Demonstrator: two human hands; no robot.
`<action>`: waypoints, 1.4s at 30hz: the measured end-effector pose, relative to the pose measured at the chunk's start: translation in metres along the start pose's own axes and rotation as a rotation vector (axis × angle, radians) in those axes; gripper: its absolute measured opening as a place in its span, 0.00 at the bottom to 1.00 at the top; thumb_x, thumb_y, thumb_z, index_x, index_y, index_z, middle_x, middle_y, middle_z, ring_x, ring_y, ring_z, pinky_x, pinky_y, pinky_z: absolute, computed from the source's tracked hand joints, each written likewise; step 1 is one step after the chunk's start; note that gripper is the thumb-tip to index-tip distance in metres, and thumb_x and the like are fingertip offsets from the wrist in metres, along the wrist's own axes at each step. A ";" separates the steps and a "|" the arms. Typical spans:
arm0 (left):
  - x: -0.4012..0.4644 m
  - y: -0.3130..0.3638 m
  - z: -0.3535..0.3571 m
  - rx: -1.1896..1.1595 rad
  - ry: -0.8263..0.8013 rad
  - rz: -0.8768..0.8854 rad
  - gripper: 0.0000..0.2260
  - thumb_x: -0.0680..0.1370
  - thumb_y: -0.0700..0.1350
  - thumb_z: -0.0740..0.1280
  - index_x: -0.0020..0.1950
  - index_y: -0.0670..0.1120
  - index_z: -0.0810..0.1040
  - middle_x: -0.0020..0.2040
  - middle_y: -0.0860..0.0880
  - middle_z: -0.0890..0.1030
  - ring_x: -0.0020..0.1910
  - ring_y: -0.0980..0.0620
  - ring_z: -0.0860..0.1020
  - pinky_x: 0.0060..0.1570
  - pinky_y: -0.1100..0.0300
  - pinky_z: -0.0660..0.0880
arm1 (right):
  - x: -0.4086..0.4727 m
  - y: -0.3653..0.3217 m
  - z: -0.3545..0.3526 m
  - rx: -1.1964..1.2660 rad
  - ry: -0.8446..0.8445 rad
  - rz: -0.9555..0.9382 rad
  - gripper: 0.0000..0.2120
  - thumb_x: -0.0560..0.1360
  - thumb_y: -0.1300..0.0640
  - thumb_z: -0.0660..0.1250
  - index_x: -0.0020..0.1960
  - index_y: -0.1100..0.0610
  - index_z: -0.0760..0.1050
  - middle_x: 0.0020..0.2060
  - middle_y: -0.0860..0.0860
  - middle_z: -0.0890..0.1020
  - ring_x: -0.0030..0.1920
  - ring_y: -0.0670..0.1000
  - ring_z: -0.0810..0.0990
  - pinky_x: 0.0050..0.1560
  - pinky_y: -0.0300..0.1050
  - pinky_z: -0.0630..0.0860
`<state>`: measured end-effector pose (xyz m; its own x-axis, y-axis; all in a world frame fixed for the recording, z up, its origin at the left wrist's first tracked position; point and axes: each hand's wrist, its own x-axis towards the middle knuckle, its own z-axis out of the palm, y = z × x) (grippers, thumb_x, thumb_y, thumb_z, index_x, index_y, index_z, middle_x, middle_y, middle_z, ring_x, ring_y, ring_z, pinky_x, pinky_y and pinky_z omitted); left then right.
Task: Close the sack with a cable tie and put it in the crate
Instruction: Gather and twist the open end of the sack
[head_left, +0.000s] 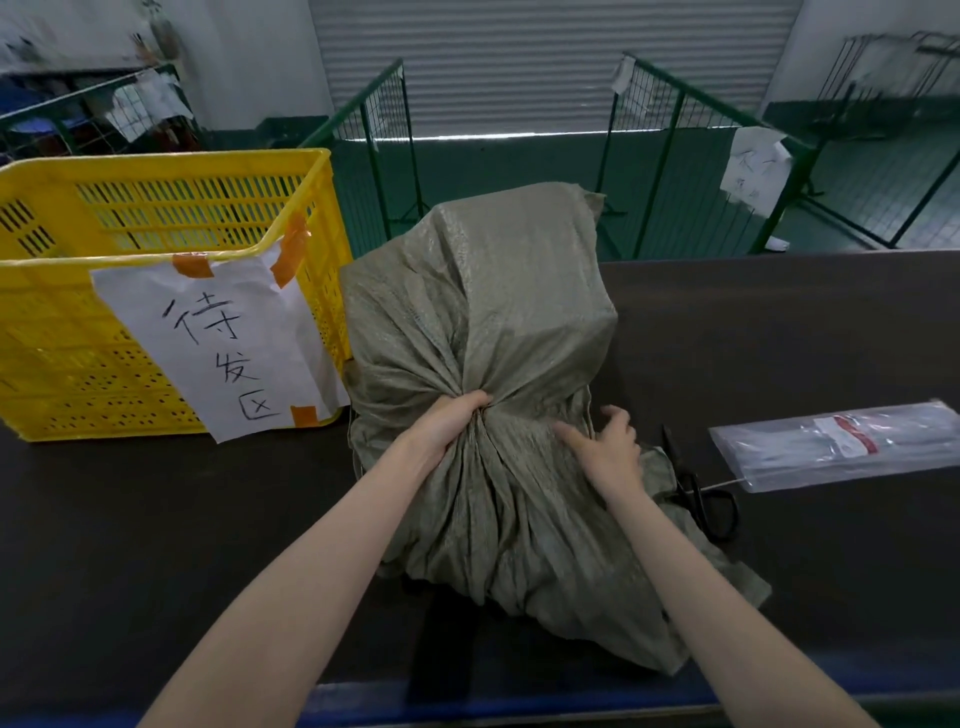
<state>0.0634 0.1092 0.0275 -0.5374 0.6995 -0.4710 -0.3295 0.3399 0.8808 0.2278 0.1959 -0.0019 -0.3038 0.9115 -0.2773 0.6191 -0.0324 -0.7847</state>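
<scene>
Dark and matte, the bench (779, 338) carried all the items, with a grey roller shutter and green wire fencing behind it at twelve o'clock. We found the sack (483, 322), a grey-green woven bag, at the centre of the bench, its bulk towards twelve o'clock and its loose mouth spread towards six.

Our left hand (447, 423) gripped the gathered neck, fingers curled round the bunched cloth. Our right hand (605, 441) lay with fingers spread on the fabric just beside it, its grip open and holding nothing.

We judged the gathering step incomplete: no tie was on the neck. To do it well, the right hand should sweep the remaining loose folds into the left fist and twist them tight before reaching for a tie.

The packet of cable ties (841, 447), a clear sleeve, lay at three o'clock; its red-and-white label was too blurred to read. Black scissors (701, 493) lay between packet and sack.

The yellow crate (156, 291) stood at ten o'clock, touching the sack. Its taped paper sign (228, 338) read "待发区".
</scene>
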 end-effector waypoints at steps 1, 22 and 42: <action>0.000 0.000 0.000 0.005 -0.015 0.008 0.19 0.75 0.47 0.70 0.64 0.43 0.76 0.55 0.47 0.81 0.51 0.51 0.79 0.52 0.62 0.73 | 0.007 0.002 0.000 0.121 -0.073 0.086 0.42 0.69 0.43 0.72 0.72 0.58 0.55 0.67 0.57 0.69 0.67 0.60 0.68 0.67 0.59 0.65; 0.006 -0.011 0.004 0.085 0.048 -0.025 0.14 0.75 0.37 0.68 0.61 0.38 0.77 0.51 0.44 0.80 0.44 0.50 0.79 0.38 0.66 0.75 | -0.009 0.005 0.001 0.976 -0.573 0.341 0.11 0.76 0.59 0.64 0.53 0.64 0.78 0.42 0.59 0.86 0.41 0.55 0.85 0.45 0.50 0.77; 0.008 -0.014 -0.003 -0.021 -0.062 -0.133 0.12 0.77 0.38 0.65 0.60 0.36 0.76 0.41 0.44 0.80 0.38 0.51 0.79 0.33 0.64 0.76 | -0.022 0.001 -0.004 0.857 -0.660 0.186 0.21 0.71 0.61 0.69 0.63 0.65 0.73 0.56 0.61 0.82 0.57 0.59 0.81 0.59 0.54 0.76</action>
<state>0.0612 0.1086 0.0111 -0.4388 0.6868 -0.5794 -0.4112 0.4199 0.8091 0.2384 0.1781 0.0055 -0.7442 0.4722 -0.4725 0.0641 -0.6536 -0.7541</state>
